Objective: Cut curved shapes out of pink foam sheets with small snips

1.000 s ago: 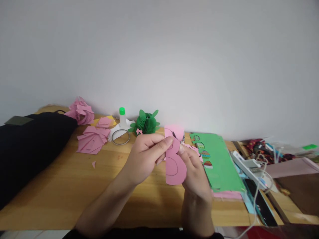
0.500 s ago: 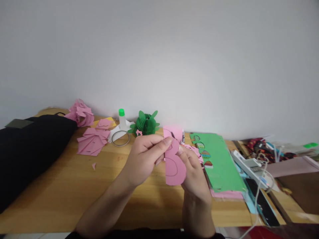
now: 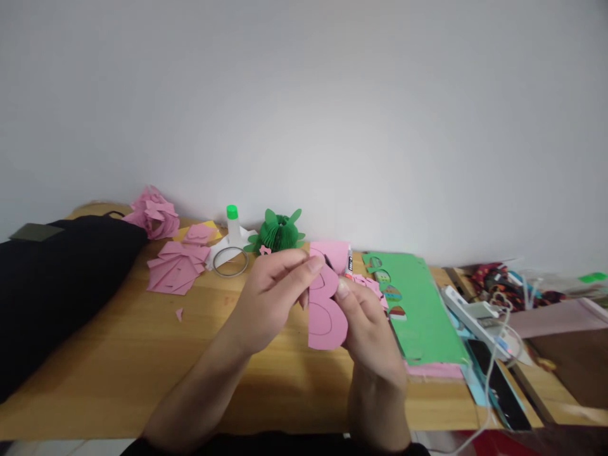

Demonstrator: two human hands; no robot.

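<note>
A folded pink paper cut-out (image 3: 324,313) with pencilled curves and two rounded lobes is held upright above the wooden table (image 3: 118,354). My left hand (image 3: 275,301) pinches its upper left edge between thumb and fingers. On its right edge, my right hand (image 3: 368,326) is closed with the fingertips at the notch between the lobes. Behind the hands another pink sheet (image 3: 335,253) lies flat on the table.
A black bag (image 3: 52,278) fills the left side. Pink paper scraps (image 3: 175,266), a crumpled pink flower (image 3: 154,212), a green-capped glue bottle (image 3: 232,228), a wire ring (image 3: 230,261) and a green paper ball (image 3: 278,233) sit at the back. A green sheet (image 3: 418,310) and cluttered tools (image 3: 479,316) lie right.
Both hands and the pink cut-out have shifted slightly left and up. The grip on the paper looks the same.
</note>
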